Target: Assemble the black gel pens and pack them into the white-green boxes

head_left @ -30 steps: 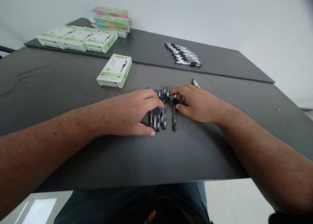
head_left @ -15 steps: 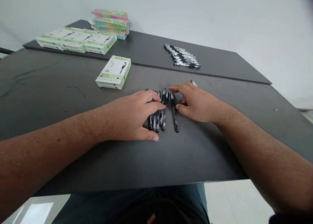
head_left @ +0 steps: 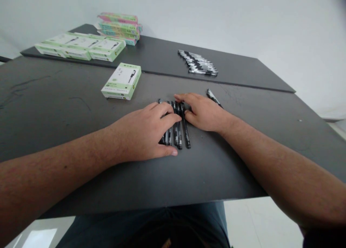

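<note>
Left hand (head_left: 147, 132) is spread over the row of pens (head_left: 176, 134) on the dark table (head_left: 151, 186); whether any is gripped cannot be told. Row's right-end pen (head_left: 187, 136) is flanked near its upper end by the right hand (head_left: 204, 111), finger and thumb narrowly parted. Beyond, a stray pen (head_left: 213, 97) is seen. Pens judged light, stiff, slick; best pinched mid-barrel.

Pen row (head_left: 176, 132) on front top (head_left: 135, 186), btwn L hand (head_left: 147, 129) & R hand (head_left: 201, 111); L hand lies over row's L side, R hand at row's R end. Loose pen (head_left: 213, 97) just behind R wrist. Box (head_left: 121, 80) behind & L of L hand, nr rear top (head_left: 238, 69). On rear top: boxes (head_left: 83, 42) side by side at L, carton stack (head_left: 119, 27) behind them, pen pile (head_left: 198, 62) well to R. Wall (head_left: 229, 17) at back.
</note>
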A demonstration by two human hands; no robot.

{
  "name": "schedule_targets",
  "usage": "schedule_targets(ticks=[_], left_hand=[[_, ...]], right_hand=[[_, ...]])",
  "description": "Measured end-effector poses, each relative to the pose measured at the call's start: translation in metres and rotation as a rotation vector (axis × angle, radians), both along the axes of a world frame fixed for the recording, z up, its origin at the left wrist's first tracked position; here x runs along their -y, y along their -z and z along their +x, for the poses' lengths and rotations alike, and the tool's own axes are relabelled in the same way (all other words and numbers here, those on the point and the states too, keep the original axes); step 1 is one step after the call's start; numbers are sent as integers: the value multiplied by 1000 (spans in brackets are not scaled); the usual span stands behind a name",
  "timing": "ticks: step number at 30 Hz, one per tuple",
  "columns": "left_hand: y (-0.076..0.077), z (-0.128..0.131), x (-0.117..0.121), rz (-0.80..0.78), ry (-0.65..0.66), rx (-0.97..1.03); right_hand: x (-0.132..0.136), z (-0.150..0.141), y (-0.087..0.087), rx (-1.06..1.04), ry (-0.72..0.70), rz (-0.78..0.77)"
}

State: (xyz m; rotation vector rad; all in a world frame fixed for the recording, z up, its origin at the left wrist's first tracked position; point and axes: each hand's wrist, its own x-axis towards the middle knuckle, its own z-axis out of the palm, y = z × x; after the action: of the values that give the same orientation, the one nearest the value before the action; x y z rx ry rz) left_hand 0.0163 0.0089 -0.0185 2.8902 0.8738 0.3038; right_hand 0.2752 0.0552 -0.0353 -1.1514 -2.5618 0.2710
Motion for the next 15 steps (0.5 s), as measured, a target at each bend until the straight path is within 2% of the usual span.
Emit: schedule_targets(ticks=[5, 9, 12, 15], left_hand=[[-2, 0, 0, -27, -27, -12], [-3, -3, -1, -52, -7, 13], [-3, -5, -3, -53, 19, 36], [-2, -6, -4, -44, 19, 41]], right_hand=[[7, 5, -7, -25, -8, -1], [13, 14, -15, -33, -31, -70], [14, 18, -15, -23, -95, -84], [12, 17, -10, -23, -90, -47]])
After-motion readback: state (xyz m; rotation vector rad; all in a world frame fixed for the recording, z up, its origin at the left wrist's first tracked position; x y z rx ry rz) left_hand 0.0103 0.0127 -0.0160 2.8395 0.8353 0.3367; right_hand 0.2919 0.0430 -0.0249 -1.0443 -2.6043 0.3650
